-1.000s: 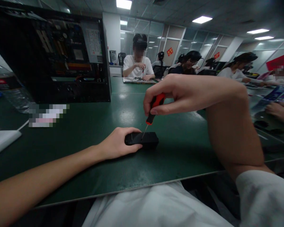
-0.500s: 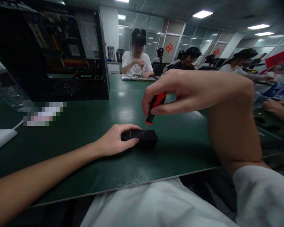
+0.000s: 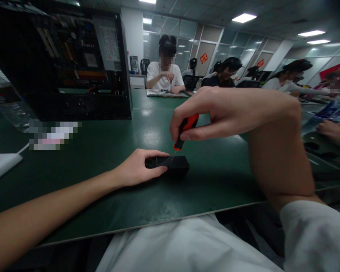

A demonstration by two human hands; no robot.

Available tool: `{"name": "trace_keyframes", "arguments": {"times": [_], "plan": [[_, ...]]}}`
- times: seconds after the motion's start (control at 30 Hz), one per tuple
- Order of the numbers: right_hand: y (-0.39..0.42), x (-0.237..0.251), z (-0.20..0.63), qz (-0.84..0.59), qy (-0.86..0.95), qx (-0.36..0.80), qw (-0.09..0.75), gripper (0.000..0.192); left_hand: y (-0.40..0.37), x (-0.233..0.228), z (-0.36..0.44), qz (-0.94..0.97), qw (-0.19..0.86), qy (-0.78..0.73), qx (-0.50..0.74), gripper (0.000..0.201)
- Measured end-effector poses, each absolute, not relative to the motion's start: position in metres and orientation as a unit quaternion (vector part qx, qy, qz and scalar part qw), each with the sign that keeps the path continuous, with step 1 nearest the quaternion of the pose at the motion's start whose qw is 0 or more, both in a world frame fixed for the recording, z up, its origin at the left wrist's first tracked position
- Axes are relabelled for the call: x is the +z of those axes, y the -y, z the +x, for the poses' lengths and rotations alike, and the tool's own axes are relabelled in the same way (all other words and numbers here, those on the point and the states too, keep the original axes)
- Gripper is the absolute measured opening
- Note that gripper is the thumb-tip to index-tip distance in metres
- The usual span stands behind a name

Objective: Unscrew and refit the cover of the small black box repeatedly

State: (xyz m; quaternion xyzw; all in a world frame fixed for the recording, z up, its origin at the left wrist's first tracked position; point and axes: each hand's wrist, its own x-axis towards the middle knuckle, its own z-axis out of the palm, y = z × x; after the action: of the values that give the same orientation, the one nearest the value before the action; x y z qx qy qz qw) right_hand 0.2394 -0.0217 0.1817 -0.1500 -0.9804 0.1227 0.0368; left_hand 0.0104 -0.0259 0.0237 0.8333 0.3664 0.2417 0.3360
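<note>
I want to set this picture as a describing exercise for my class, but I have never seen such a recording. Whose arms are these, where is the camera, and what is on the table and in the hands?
The camera sits on a person's head and looks forward and down, so both arms are that person's own. The left hand rests on a small black box lying on the green table. The right hand grips a red-handled screwdriver, its tip down on the box's top. Behind stand an open computer case and a water bottle; a white object lies at the left edge. Other people sit at tables farther back.
</note>
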Motion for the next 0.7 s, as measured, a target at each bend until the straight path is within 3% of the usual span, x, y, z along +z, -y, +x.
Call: {"name": "trace_keyframes", "arguments": {"times": [0.27, 0.47, 0.6, 0.7], "plan": [[0.035, 0.184, 0.233, -0.138, 0.986, 0.094, 0.010, 0.033, 0.024, 0.021, 0.009, 0.839, 0.331, -0.361, 0.238, 0.045], [0.042, 0.181, 0.230, -0.164, 0.984, 0.056, 0.046, 0.023, 0.025, 0.030, 0.006, 0.856, 0.297, -0.359, 0.222, 0.042], [0.045, 0.178, 0.227, -0.137, 0.988, 0.065, 0.034, 0.029, 0.025, 0.044, 0.003, 0.885, 0.256, -0.336, 0.196, 0.034], [0.046, 0.176, 0.226, -0.146, 0.988, 0.035, 0.044, 0.017, 0.026, 0.043, 0.008, 0.886, 0.254, -0.330, 0.204, 0.039]]}}
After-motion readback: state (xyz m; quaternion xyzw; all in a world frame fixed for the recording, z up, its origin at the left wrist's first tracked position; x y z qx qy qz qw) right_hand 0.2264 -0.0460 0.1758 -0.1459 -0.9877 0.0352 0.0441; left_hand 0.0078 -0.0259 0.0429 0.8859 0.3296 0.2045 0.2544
